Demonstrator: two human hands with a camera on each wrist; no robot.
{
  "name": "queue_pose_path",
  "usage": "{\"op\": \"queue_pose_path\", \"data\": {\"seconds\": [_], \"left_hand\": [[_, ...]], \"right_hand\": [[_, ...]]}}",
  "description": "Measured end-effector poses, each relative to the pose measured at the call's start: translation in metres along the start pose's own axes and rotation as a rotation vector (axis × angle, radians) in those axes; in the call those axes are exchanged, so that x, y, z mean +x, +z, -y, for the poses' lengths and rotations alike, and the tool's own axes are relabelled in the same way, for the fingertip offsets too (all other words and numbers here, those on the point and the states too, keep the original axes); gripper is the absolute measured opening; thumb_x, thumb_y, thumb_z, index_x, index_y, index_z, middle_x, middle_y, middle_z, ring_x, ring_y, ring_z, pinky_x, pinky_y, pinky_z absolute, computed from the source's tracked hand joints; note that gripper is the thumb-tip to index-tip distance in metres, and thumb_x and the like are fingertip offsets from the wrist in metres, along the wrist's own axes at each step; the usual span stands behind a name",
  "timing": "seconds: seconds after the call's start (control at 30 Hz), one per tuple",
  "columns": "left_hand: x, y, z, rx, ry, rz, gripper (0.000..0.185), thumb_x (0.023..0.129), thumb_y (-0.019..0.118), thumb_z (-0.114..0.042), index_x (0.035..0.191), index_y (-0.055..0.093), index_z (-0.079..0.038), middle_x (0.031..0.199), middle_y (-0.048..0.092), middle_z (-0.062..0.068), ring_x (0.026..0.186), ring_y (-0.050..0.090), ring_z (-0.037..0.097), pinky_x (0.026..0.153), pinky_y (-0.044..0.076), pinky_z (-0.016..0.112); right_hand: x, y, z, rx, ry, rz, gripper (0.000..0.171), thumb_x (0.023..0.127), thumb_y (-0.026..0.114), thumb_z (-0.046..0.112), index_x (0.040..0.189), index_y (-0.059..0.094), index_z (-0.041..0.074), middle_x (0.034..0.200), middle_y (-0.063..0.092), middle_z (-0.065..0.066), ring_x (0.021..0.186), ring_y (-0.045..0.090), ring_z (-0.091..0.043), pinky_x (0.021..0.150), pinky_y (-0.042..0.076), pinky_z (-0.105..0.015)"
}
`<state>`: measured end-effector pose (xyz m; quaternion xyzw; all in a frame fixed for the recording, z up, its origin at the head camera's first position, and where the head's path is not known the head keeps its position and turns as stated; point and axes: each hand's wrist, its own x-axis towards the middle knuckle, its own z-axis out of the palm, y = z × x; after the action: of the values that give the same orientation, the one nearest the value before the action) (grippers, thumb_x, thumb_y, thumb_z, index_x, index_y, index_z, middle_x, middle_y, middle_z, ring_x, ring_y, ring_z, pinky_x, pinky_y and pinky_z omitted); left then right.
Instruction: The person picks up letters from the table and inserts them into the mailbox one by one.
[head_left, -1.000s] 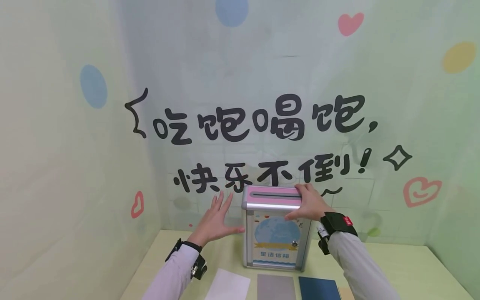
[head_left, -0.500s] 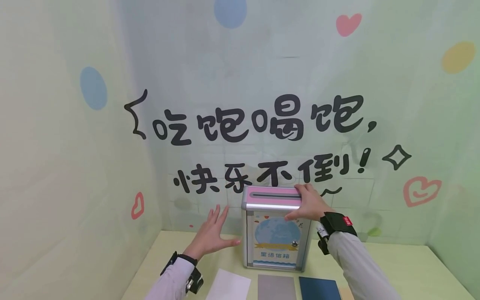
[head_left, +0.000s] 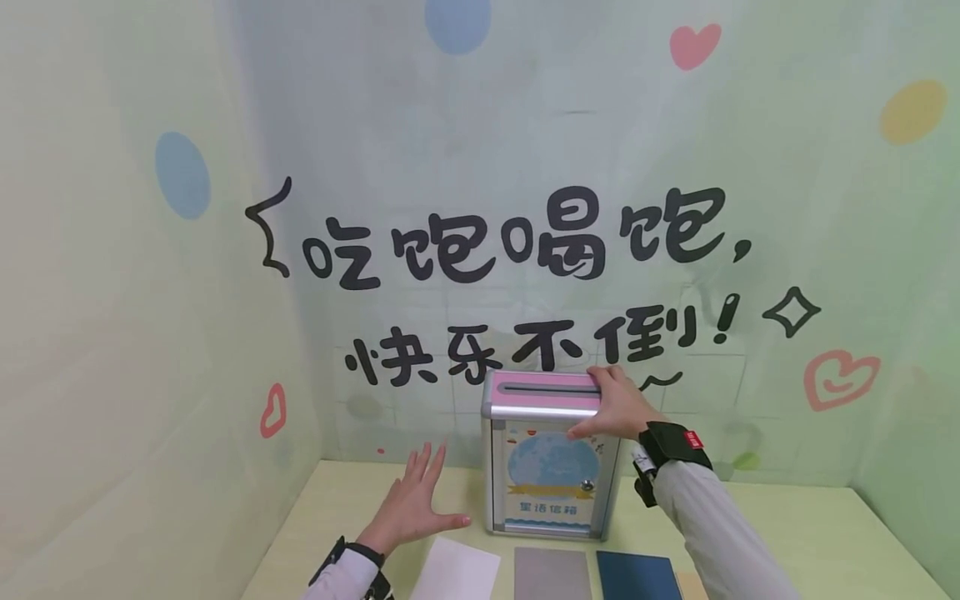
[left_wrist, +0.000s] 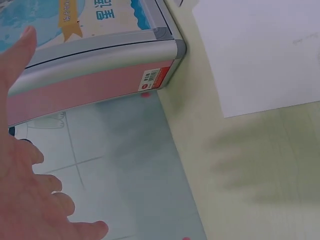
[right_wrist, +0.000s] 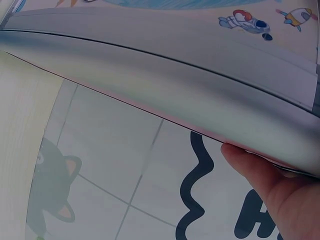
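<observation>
Pale surface (head_left: 825, 533): right hand (head_left: 617, 408) grips box (head_left: 551, 467) top. Left hand (head_left: 414, 504), fingers spread wide at nine o'clock, holds nothing. Steady the box firmly.

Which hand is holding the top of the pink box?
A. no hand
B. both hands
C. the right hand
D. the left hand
C: the right hand grips the top right corner of the pink box, while the left hand hovers open beside the box, above the table, touching nothing.
</observation>
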<state>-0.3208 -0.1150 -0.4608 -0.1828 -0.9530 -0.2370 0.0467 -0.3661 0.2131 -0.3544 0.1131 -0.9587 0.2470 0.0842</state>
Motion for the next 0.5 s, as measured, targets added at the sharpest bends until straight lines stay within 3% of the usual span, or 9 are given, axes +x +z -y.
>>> {"op": "queue_pose_path", "data": {"seconds": [0.5], "left_hand": [[-0.019,0.02,0.005,0.005,0.013,0.04,0.107,0.063,0.069,-0.062,0.142,0.027,-0.003,0.145,0.02,0.025,0.131,0.018,0.046,0.092,0.024,0.068]], "right_hand": [[-0.001,-0.001,0.003,0.006,-0.005,0.005,0.104,0.051,0.081,0.047,0.132,0.036,0.0,0.116,0.041,-0.018,0.096,0.045,-0.03,0.081,0.044,-0.046]]}}
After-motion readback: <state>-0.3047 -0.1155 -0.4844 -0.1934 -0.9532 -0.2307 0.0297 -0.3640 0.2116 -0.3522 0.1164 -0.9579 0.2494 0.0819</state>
